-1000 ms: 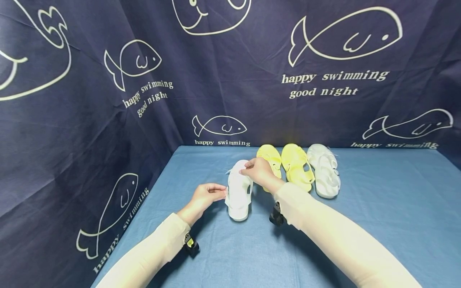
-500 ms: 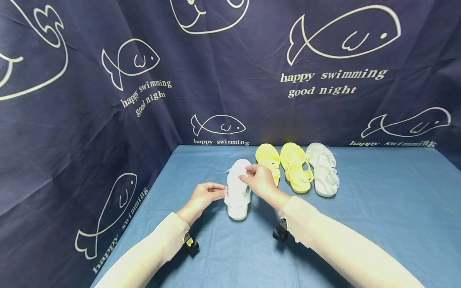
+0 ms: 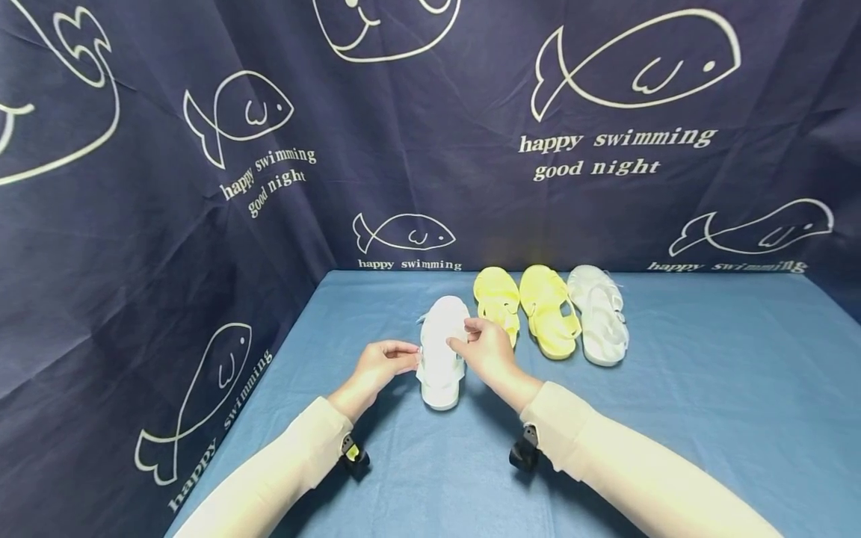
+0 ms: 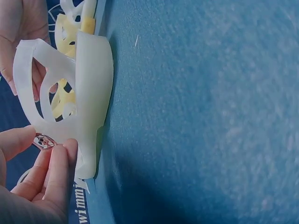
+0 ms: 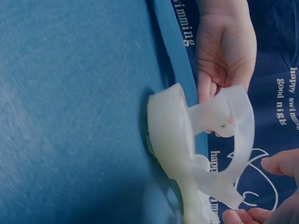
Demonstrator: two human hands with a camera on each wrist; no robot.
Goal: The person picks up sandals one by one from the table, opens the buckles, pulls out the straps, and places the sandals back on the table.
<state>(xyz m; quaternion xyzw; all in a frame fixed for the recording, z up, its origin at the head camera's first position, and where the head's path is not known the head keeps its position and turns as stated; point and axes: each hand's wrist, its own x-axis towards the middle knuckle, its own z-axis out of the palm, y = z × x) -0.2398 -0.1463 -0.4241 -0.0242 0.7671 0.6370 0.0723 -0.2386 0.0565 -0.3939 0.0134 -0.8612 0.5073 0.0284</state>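
A white sandal [image 3: 440,385] stands on the blue-covered table, toe pointing away and heel toward me. At its left side, my left hand [image 3: 382,368] pinches a small metal buckle [image 4: 44,141] on the sandal's strap between thumb and fingers. Over on the right side, my right hand [image 3: 492,360] has its thumb and fingers apart, fingertips right at the edge of the strap [image 5: 229,193]. The heel strap [image 4: 23,84] arches up above the sole in the left wrist view. Part of the sandal's right side is hidden behind my right hand.
Behind and right of the white sandal, two yellow sandals [image 3: 550,317] lie side by side, the left one partly covered by my right hand. Beside them lies another white sandal [image 3: 599,321]. A dark blue curtain [image 3: 417,149] with fish drawings rises at the back and left.
My right hand has slid down from the toe area toward the middle of the sandal's right side. My left hand stays at the buckle. The head view has shifted slightly.
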